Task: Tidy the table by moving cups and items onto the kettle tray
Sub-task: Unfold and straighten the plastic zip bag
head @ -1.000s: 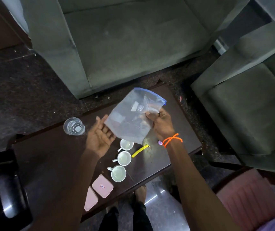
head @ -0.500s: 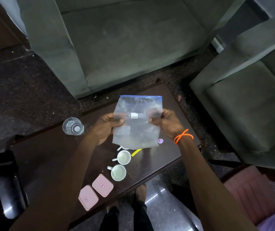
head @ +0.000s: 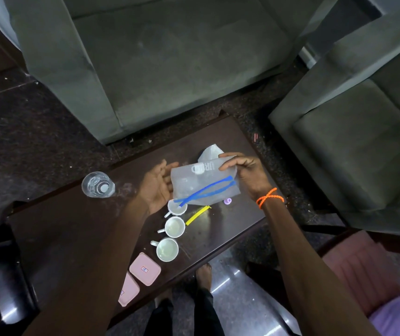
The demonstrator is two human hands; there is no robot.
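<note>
A clear zip bag (head: 202, 184) with a blue seal hangs above the dark table (head: 73, 229), its open mouth turned toward me. My right hand (head: 247, 174) grips its upper right edge. My left hand (head: 156, 187) lies palm up with straight fingers against the bag's left side. Below the bag stand three white cups (head: 174, 226) in a row; the bag's lower edge partly covers the farthest cup. A yellow stick (head: 197, 215) and a small purple piece (head: 227, 201) lie beside them. No kettle tray is in view.
A clear glass (head: 98, 185) stands at the table's far left. Two pink square lids (head: 145, 269) lie at the near edge. Grey sofas (head: 170, 57) stand beyond and to the right. A pink chair (head: 363, 267) is near my right arm. My bare feet (head: 203, 275) stand under the table's edge.
The bag has been tipped from upright, blue seal on top, to lying with its mouth toward me. My left hand let go of it and now lies open beside it.
</note>
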